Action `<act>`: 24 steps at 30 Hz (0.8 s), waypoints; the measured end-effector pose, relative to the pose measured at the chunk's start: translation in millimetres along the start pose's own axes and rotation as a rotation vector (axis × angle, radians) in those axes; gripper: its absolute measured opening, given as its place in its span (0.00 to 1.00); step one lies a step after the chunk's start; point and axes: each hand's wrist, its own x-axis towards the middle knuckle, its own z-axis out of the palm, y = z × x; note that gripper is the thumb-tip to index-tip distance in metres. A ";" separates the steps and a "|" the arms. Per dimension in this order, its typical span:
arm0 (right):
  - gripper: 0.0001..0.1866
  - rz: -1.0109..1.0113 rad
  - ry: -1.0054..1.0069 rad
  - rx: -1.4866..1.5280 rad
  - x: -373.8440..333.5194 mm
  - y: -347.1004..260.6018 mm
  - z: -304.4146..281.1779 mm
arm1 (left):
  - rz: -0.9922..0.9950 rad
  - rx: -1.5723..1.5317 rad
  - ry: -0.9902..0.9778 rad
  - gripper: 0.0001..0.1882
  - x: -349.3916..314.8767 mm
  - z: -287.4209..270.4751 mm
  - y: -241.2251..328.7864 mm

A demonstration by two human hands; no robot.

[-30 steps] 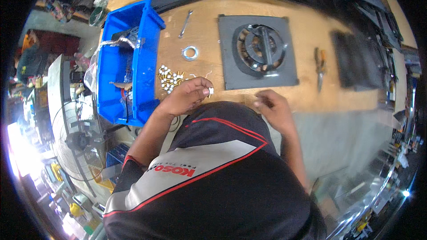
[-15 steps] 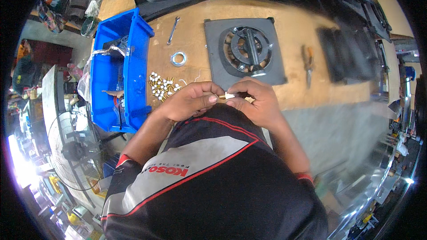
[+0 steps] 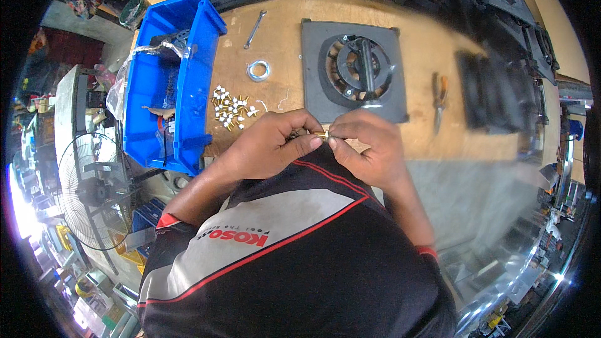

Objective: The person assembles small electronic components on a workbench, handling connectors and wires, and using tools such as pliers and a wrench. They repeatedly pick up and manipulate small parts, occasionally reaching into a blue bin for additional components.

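L hand (image 3: 270,142), R hand (image 3: 370,145), both pinching sm. white/brass fitting (image 3: 326,136), R was apart from L earlier

From my remote seat, I see a wooden tabletop (image 3: 418,44), smooth with a faint sheen. At ten o'clock, the bin (image 3: 199,75) is glossy plastic; nearby, the loose fittings (image 3: 230,110) pair brass-like metal with matt, plastic-looking white, as does the fitting (image 3: 325,136) at the dial's centre. At eleven, the spanner (image 3: 255,30) is shiny metal. At one, the panel (image 3: 316,97) looks matt; I can't tell its material. At six, the shirt (image 3: 313,256) is matt cloth.
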 end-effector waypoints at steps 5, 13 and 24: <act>0.06 0.294 -0.031 0.180 -2.6 0.1 2.6 | 0.019 0.150 0.034 0.11 1.9 2.4 4.0; 0.08 0.613 -0.020 0.578 -3.7 1.1 5.6 | 0.058 0.199 0.042 0.10 0.5 -0.1 0.4; 0.07 0.640 -0.099 0.578 -5.7 2.9 8.1 | 0.141 0.296 -0.001 0.11 -2.7 -3.4 -0.3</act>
